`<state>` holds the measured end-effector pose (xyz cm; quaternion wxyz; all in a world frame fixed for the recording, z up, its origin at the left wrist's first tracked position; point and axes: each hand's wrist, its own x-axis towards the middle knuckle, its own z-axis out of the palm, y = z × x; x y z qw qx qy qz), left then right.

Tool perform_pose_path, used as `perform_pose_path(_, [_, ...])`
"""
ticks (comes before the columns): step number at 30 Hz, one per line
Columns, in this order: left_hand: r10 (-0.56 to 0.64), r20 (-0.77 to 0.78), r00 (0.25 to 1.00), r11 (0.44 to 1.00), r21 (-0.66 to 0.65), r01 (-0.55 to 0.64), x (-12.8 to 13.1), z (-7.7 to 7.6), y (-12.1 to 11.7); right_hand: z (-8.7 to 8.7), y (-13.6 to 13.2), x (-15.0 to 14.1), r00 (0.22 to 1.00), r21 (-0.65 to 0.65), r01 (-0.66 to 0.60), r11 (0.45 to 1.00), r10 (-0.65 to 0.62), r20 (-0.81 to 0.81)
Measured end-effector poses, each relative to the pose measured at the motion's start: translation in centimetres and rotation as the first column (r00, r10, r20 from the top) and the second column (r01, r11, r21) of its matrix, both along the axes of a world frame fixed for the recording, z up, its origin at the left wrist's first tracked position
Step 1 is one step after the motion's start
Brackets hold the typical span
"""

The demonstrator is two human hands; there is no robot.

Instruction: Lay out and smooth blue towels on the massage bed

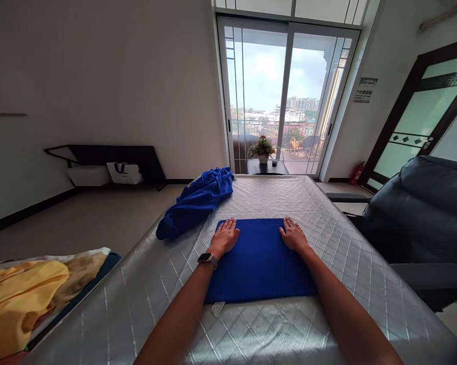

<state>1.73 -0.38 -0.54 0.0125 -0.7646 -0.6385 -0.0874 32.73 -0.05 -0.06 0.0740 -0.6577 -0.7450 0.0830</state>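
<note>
Folded blue towel [261, 263] lies flat on a quilted silver worktop [365, 284], with a small white tag [218, 308] showing just past its near edge. Crumpled blue cloth [196, 203] sits near the towel, beyond it and to the left, apart from it and heaped at the worktop's edge. Left of the towel, well apart, a yellow patterned bundle of fabric [23, 299] lies lower down. Right of it stands a dark padded chair [422, 218].

Far beyond the towel, a potted plant [262, 149] stands on a small black table [266, 167] before a sliding glass door [285, 96]. Further right, past the towel, a red fire extinguisher [356, 173] stands by the wall under two posted notices [363, 90], whose print is too small to read. A white bag with black handles [124, 173] rests far off to the towel's left. No brand can be read anywhere, and a smartwatch [207, 259] on the left wrist shows no legible face.

Both arms reach forward from the bottom of the view. The left hand [224, 237] and right hand [294, 235] lie palm down on the towel's far corners, wide apart, each grip open and flat, clamped on nothing.
</note>
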Motion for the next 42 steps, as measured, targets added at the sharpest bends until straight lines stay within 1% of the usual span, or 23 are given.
perform_pose_path(5, [0.031,0.007,0.999,0.999,0.003,-0.032,-1.6,0.0,-0.1,-0.1,0.0,0.0,1.0,0.006,-0.003,1.0,0.003,0.001])
perform_pose_path(10, [0.052,0.021,0.998,0.999,0.01,-0.052,-2.4,-0.4,0.1,-0.1,0.1,0.0,1.0,-0.004,-0.008,1.0,0.008,0.023])
perform_pose_path(16, [0.046,0.036,0.998,0.998,0.033,-0.047,-2.3,-0.6,-0.2,-0.1,0.1,0.0,0.999,-0.024,-0.003,1.0,0.004,0.048])
perform_pose_path(27, [0.067,0.054,0.996,0.997,0.021,-0.069,-1.8,-0.2,-0.6,0.7,-0.4,-0.4,0.996,-0.02,0.0,1.0,0.002,0.086])
perform_pose_path(30, [0.063,0.06,0.996,0.998,0.025,-0.065,-1.8,-0.1,-0.6,0.9,-1.1,-0.4,0.995,-0.012,-0.007,1.0,0.008,0.098])
perform_pose_path(37, [0.053,0.085,0.995,0.998,0.041,-0.057,-1.8,-0.3,-0.3,0.8,-4.2,-0.6,0.995,-0.032,-0.021,0.999,0.024,0.102])
perform_pose_path(42, [0.05,0.078,0.996,0.998,0.031,-0.052,-2.0,-0.3,-0.2,0.4,-4.9,-0.5,0.998,-0.051,0.007,0.999,-0.004,0.065])
